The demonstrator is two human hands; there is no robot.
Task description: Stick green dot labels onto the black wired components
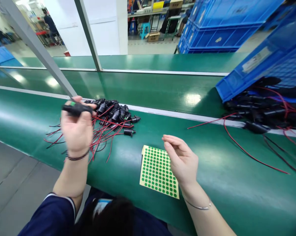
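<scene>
Black fitting (78,110), pinched in your left hand (76,131), hangs near the pile (115,114) toward the worktop's (120,173) far edge; a loose hold could drop it among wires (98,135). Your right hand (184,161) curls by the green-dot sheet (158,171) (whether pinching anything, I cannot tell).

Left hand (76,131) palm-up, curled; right hand (183,160) half-curled.

Ahead to my right I see stacked blue crates (219,38); farther left, a turquoise stool (145,26) beside a cardboard box (153,38).
</scene>
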